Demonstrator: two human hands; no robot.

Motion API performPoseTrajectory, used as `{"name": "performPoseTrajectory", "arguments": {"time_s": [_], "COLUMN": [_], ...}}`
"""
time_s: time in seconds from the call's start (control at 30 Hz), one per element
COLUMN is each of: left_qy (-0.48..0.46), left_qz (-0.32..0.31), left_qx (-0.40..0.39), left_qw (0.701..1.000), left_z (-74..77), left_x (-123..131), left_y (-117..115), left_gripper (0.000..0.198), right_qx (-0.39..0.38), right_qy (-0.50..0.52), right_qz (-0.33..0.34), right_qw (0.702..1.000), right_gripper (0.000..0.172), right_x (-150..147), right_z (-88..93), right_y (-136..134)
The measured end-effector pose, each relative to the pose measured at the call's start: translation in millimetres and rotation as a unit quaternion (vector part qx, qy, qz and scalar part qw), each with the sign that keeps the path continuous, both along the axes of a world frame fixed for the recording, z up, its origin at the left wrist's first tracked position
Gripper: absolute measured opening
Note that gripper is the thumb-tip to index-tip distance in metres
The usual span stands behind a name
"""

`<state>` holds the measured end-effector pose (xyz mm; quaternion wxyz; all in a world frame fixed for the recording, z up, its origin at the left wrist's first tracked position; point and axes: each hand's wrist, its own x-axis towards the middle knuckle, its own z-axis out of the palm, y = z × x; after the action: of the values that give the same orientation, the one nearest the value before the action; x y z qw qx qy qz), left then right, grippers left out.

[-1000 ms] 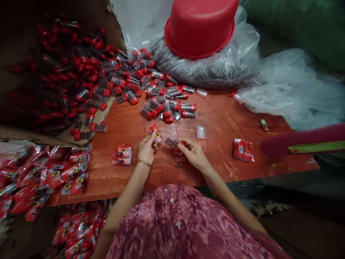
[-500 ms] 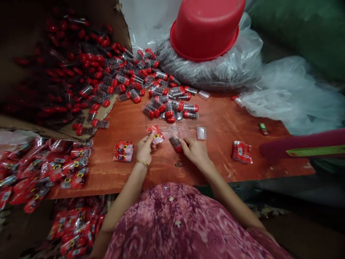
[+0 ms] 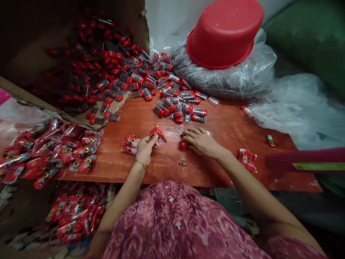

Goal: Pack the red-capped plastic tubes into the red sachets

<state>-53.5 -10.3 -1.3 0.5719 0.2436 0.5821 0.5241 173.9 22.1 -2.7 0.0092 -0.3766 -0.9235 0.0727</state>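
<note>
Between thumb and fingers, my left hand point(image 3: 145, 149) pinches a small red printed packet point(image 3: 158, 134) above the orange-brown table point(image 3: 151, 169). My right hand point(image 3: 201, 142) lies palm down with its fingers stretched out over a clear tube with a red cap point(image 3: 183, 145). Only the cap shows; the hand covers the rest. A clear plastic piece point(image 3: 209, 133) lies partly hidden behind the right hand. Left of my left hand lies a small stack of similar red packets point(image 3: 130, 143).
Many red-capped tubes point(image 3: 178, 108) spill from a cardboard box point(image 3: 134, 21). Filled red packets point(image 3: 61, 151) pile up at left. A red tub point(image 3: 226, 32) rests on a plastic bag point(image 3: 229, 84). Another red packet point(image 3: 247, 160) and a small green item point(image 3: 270, 140) lie at right.
My right hand has gone from gripping the tube at its end to lying over it with fingers stretched out. My left hand keeps its packet. The view has shifted slightly.
</note>
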Motion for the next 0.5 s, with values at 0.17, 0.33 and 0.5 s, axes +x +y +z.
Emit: {"name": "performPoseTrajectory", "arguments": {"time_s": [0.17,0.33,0.5], "left_qy": [-0.077,-0.102,-0.107], "left_qz": [0.033,0.022,-0.005], "left_qx": [-0.057,-0.106,-0.096], "left_qw": [0.995,0.989,0.990], "left_z": [7.3,11.2,12.1], "left_x": [-1,5,11], "left_y": [1,7,7], "left_gripper": [0.036,0.036,0.037], "right_qx": [-0.094,-0.208,-0.299], "right_qy": [0.196,0.427,0.491], "right_qz": [-0.172,-0.229,-0.260], "right_qw": [0.961,0.850,0.776], "right_gripper": [0.025,0.027,0.029], "right_x": [0,-36,-67], "right_z": [-9.7,-10.1,-9.2], "right_y": [-20,-55,-54]}}
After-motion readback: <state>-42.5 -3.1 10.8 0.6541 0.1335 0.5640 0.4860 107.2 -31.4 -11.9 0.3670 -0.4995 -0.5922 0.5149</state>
